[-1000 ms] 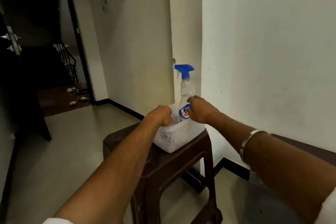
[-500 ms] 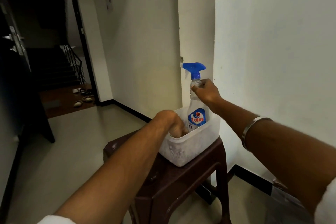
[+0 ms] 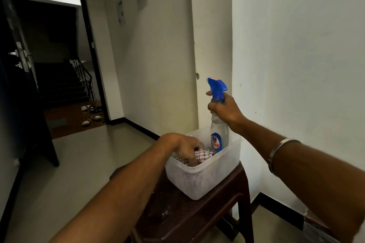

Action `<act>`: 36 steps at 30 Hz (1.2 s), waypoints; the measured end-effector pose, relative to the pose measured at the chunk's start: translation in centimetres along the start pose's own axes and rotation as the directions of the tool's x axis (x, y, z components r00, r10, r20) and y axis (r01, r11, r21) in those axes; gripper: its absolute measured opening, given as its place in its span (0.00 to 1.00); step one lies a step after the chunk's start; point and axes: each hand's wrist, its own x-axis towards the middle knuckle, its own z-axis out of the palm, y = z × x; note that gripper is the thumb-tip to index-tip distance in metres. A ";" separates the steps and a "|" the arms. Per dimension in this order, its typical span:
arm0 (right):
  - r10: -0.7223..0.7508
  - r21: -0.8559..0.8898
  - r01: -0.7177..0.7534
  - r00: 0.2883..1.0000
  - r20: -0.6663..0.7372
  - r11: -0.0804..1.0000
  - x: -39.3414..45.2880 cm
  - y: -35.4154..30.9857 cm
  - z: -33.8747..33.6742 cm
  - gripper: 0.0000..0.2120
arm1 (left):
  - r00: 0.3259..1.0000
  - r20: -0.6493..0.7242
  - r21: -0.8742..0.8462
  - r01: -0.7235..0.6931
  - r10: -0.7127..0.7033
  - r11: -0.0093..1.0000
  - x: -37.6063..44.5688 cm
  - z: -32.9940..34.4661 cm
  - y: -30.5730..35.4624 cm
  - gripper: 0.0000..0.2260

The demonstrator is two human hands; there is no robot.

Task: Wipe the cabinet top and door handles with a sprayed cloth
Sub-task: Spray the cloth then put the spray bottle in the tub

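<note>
A clear spray bottle (image 3: 219, 136) with a blue trigger head stands upright over a translucent white plastic tub (image 3: 199, 180). My right hand (image 3: 224, 107) grips the bottle's neck just under the trigger. My left hand (image 3: 184, 147) reaches down into the tub, fingers curled around a checked cloth (image 3: 204, 156), which is partly hidden under the hand. The tub sits on a dark brown plastic stool (image 3: 189, 217). No cabinet is in view.
A white wall (image 3: 296, 55) runs close on the right, with a corner behind the tub. A dark open door (image 3: 17, 77) stands at the left. Beyond a doorway lie a staircase (image 3: 63, 83) and several sandals (image 3: 92, 113). Pale floor (image 3: 69, 163) spreads left of the stool.
My right hand slid up from the bottle's body to its neck and the bottle rose in the tub. My left hand went down into the tub onto the cloth.
</note>
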 end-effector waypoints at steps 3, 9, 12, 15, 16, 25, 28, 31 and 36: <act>-0.048 0.001 0.048 0.998 -0.035 0.999 0.1 -1.7 0.1 0.20 | 0.991 -0.130 -0.262 -0.060 0.026 0.963 -1.0 -0.7 0.1 0.24; -0.245 -0.005 0.247 0.957 -0.155 0.969 1.1 -9.0 -1.3 0.24 | 0.902 -0.429 -0.562 -0.224 -0.048 0.796 -2.6 -1.5 0.0 0.25; -0.307 -0.003 0.315 0.923 -0.232 0.949 1.2 -13.1 -3.0 0.22 | 0.815 -0.558 -0.702 -0.362 -0.158 0.613 -3.7 -1.8 0.0 0.20; -0.315 0.015 0.329 0.915 -0.251 0.944 -0.1 -15.9 -4.1 0.15 | 0.774 -0.573 -0.817 -0.511 -0.270 0.268 -5.0 -2.0 0.8 0.17; -0.309 0.003 0.318 0.924 -0.227 0.948 -1.0 -16.4 -4.3 0.14 | 0.788 -0.557 -0.830 -0.538 -0.264 0.145 -5.6 -2.0 1.2 0.16; -0.097 -0.118 0.105 0.993 0.073 0.988 -11.5 -13.1 -2.6 0.08 | 0.800 -0.568 -0.761 -0.601 -0.196 -0.247 -9.5 -0.9 5.0 0.17; -0.043 -0.146 0.052 0.997 0.061 0.988 -13.5 -12.1 -2.0 0.10 | 0.812 -0.566 -0.768 -0.582 -0.141 -0.269 -10.3 -0.9 6.0 0.21; -0.020 -0.141 0.031 0.996 0.085 0.990 -15.1 -12.3 -1.6 0.10 | 0.814 -0.555 -0.772 -0.581 -0.172 -0.258 -10.6 -1.0 6.3 0.32; -0.006 -0.170 0.019 0.997 0.073 0.985 -16.1 -12.7 -1.4 0.08 | 0.805 -0.545 -0.759 -0.593 -0.234 -0.269 -9.8 -0.6 6.8 0.32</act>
